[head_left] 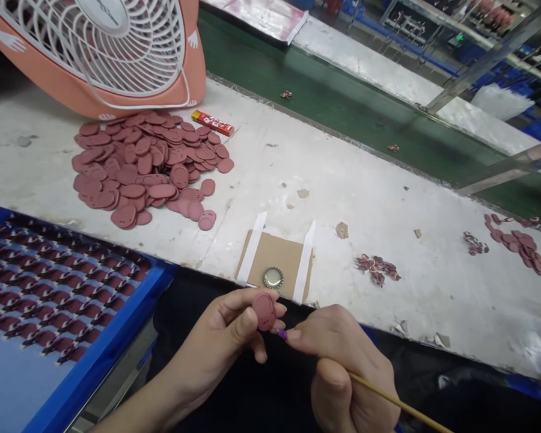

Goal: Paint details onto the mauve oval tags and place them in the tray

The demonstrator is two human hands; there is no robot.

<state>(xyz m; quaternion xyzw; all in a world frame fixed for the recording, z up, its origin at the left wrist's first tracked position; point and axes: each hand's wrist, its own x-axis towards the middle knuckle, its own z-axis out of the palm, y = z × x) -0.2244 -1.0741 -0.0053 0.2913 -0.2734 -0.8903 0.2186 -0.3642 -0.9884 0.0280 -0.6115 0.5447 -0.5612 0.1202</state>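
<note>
My left hand [225,328] pinches a flat, reddish-brown oval disc [264,311] between thumb and fingers, with small dark dots near its lower edge. Closed around a thin yellowish wooden stick [397,402], my right hand [349,364] is just right of the disc. A small purple bit [282,334] shows at the right index fingertip; whether it belongs to the stick cannot be made out. Just beyond my hands, a bottle cap [273,277] lies hollow side up on a cardboard piece [256,255] with white strips along two sides.
A large pile of similar discs [148,162] lies before an orange fan [117,54]. Near it is a red-and-yellow packet [213,123]. At left, a blue tray [162,282] holds rows of dark-red pieces. Small brown parts [377,269] and more discs [518,243] lie on the right.
</note>
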